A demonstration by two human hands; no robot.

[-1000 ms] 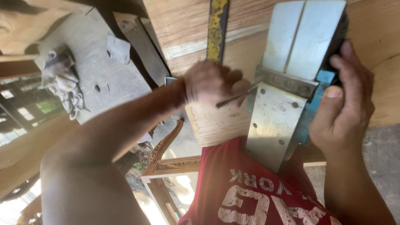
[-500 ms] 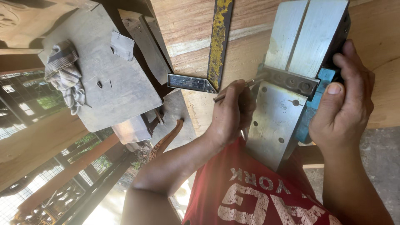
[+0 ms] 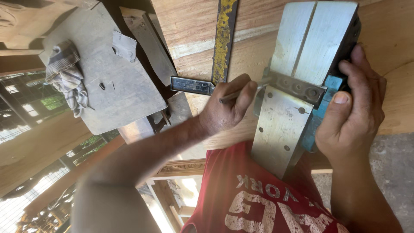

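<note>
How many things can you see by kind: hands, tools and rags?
Hands: 2, the left hand gripping a thin metal tool and the right hand steadying the power planer.
Tools: 3, the thin metal tool, the power planer and a try square lying on the wooden board.
Rags: 1, a checked rag.
Total: 6.

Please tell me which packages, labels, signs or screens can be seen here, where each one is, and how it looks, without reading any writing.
No packages, signs or screens are in view.
Printed red shirt: bottom centre, below the hands, worn by the person; pale block lettering across the red cloth.
Dark metal square with ruler markings: on the wooden board, beside the left hand; narrow, flat, dark.
</note>
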